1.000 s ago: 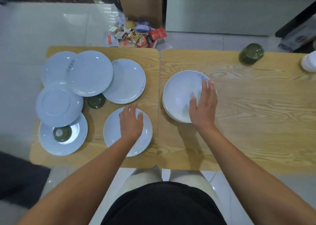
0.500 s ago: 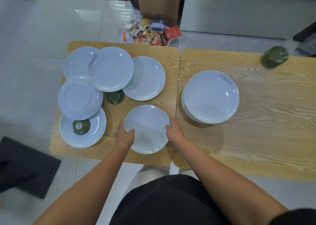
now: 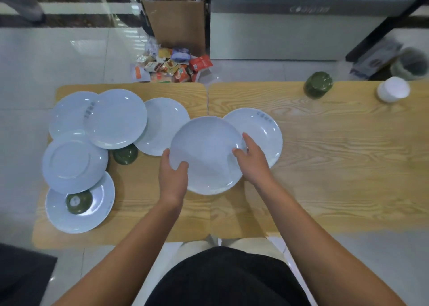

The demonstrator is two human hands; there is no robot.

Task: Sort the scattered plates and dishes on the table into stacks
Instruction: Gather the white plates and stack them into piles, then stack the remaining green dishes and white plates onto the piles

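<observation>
Now we have lifted the plate (image 3: 206,157) off the left table (image 3: 139,212), our left hand (image 3: 173,180) and right hand (image 3: 251,160) pinching its opposite rims, and it hangs partly over the stack (image 3: 264,129) on the right table (image 3: 336,166), so another dish looks nearly sorted.

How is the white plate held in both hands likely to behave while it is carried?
The held plate is probably stiff: it keeps its shape though the left hand and right hand grip only its edges. Its glossy highlights suggest it may be slippery. It looks ceramic, so it could chip against the right-side plate it overlaps.
</observation>
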